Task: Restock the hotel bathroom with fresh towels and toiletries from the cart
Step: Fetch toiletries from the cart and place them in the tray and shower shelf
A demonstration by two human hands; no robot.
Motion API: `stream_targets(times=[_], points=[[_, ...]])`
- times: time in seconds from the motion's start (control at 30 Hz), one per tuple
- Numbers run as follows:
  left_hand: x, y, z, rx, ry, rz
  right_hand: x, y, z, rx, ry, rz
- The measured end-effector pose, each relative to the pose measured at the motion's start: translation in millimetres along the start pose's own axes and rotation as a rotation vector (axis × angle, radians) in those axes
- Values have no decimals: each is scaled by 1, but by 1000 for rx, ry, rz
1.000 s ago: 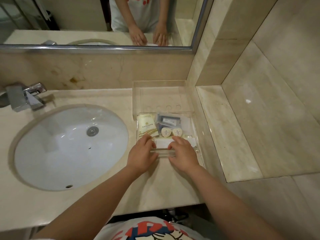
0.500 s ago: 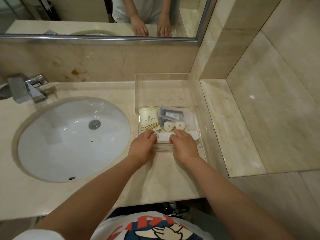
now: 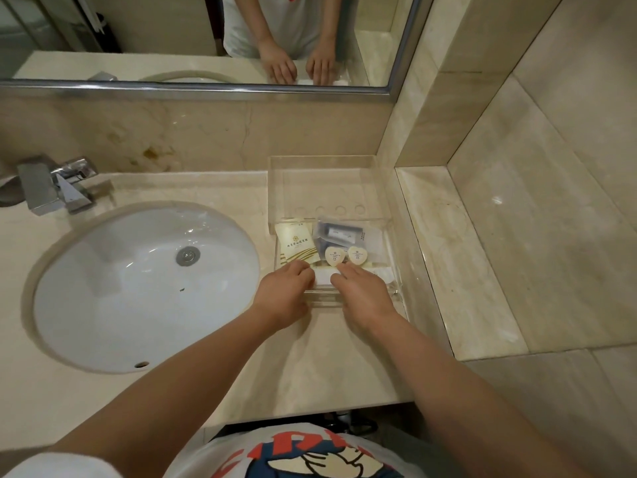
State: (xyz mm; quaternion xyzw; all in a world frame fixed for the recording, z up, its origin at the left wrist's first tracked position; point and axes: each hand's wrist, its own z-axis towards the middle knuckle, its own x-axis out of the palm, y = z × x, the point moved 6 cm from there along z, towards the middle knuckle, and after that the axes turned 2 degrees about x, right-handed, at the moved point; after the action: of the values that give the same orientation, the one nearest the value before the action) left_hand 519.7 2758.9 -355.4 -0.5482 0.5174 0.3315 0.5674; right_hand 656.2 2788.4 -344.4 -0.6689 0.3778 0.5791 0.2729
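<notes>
Toiletries (image 3: 334, 232) — just beyond left hand (image 3: 284, 293), right hand (image 3: 362, 294)

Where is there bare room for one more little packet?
Bare: the clear tray's back half, behind the grey packets, and the ledge to its right. Crowded: the tray's front, with yellow sachet, two round caps, left hand, right hand.

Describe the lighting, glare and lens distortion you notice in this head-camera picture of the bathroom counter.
Head view: the wide-angle lens slightly bows the mirror frame and stretches the forearms; soft shadows sit beneath the left hand and right hand on the countertop; small glare spots mark the sink and the ledge; the clear tray has faint walls.
</notes>
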Motion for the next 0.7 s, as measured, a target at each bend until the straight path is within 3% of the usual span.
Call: stream_targets(times=[0.7], points=[[-3,-2,-1,-33,-2,-16,-6,4,1,-3,91,-49]])
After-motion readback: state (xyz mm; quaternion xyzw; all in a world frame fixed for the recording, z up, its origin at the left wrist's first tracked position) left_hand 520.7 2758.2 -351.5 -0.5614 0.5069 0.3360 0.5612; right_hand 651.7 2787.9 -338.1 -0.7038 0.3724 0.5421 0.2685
